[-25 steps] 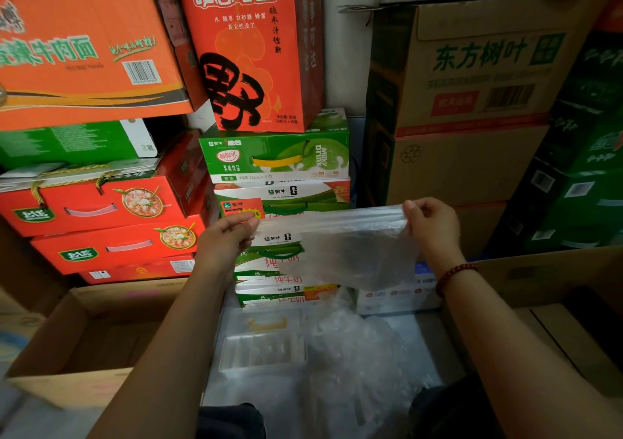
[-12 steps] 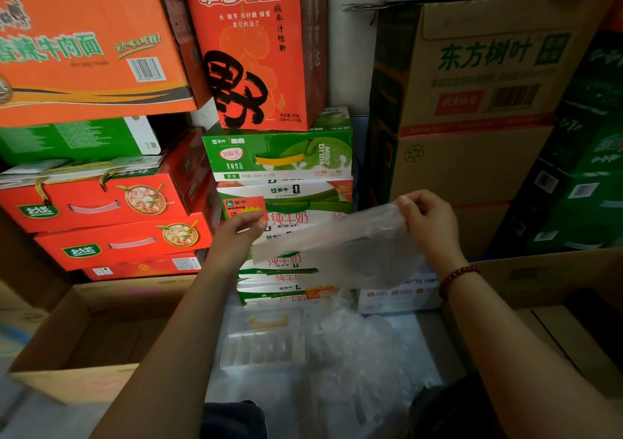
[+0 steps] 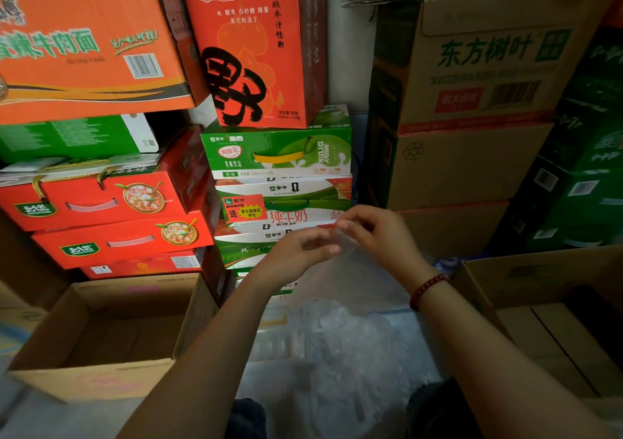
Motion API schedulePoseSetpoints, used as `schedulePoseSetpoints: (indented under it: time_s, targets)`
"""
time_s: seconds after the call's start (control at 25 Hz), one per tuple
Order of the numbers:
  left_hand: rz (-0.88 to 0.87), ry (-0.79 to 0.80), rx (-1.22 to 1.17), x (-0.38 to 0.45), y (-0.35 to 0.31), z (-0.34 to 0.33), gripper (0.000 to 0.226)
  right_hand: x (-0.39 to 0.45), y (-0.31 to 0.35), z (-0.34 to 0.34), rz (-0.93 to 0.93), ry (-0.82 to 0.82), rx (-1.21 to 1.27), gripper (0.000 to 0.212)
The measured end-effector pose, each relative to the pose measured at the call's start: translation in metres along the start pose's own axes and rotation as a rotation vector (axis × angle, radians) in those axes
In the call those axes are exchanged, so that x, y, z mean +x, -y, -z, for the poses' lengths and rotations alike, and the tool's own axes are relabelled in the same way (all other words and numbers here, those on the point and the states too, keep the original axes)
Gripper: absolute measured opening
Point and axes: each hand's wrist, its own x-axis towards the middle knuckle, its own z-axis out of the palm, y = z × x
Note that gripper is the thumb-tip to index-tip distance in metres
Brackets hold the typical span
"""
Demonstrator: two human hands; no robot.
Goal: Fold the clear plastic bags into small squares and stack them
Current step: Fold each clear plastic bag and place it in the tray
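Held in the air at about 12 o'clock from the person, the thin clear plastic bag hangs from its top edge. The left hand and the right hand each pinch an upper corner with curled fingers, the two almost touching. Judged as the first fold in half: match the corners exactly, then run the crease flat. A crumpled heap of clear plastic bags lies below, at 6 o'clock.
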Motion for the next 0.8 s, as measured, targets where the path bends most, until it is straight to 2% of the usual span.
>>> schedulePoseSetpoints:
  time_s: [0.12, 0.2, 0.28, 0.32, 0.4, 0.48, 0.56, 0.64, 0.8]
  targets:
    - [-0.019, -0.065, -0.013, 0.0, 0.0, -0.001, 0.011, -0.001, 0.003, 0.004, -0.055, -0.055, 0.045, 0.011]
    - [-0.018, -0.186, -0.041, 0.0, 0.001, 0.006, 0.014, -0.001, 0.003, 0.016, -0.177, 0.042, 0.058, 0.022]
    - [-0.021, -0.335, -0.1, 0.0, 0.002, 0.013, 0.017, -0.002, 0.002, 0.027, -0.304, 0.18, 0.088, 0.022]
    - [-0.02, -0.395, -0.133, 0.0, 0.002, 0.016, 0.017, -0.002, 0.002, 0.03, -0.347, 0.189, 0.123, 0.019]
    - [-0.017, -0.464, -0.137, 0.0, 0.001, 0.019, 0.017, 0.0, 0.001, 0.034, -0.402, 0.081, 0.223, 0.014]
    - [-0.011, -0.454, -0.097, 0.0, 0.0, 0.018, 0.018, 0.001, 0.0, 0.037, -0.425, -0.041, 0.3, 0.013]
    - [-0.013, -0.417, -0.092, 0.0, -0.003, 0.013, 0.029, 0.001, 0.0, 0.037, -0.418, -0.051, 0.294, 0.013]
    - [-0.051, -0.451, -0.076, 0.0, -0.005, 0.01, 0.031, 0.0, 0.002, 0.034, -0.396, -0.037, 0.294, 0.011]
    - [-0.104, -0.599, -0.071, 0.0, -0.006, 0.008, 0.03, -0.001, 0.006, 0.029, -0.463, -0.019, 0.565, 0.021]
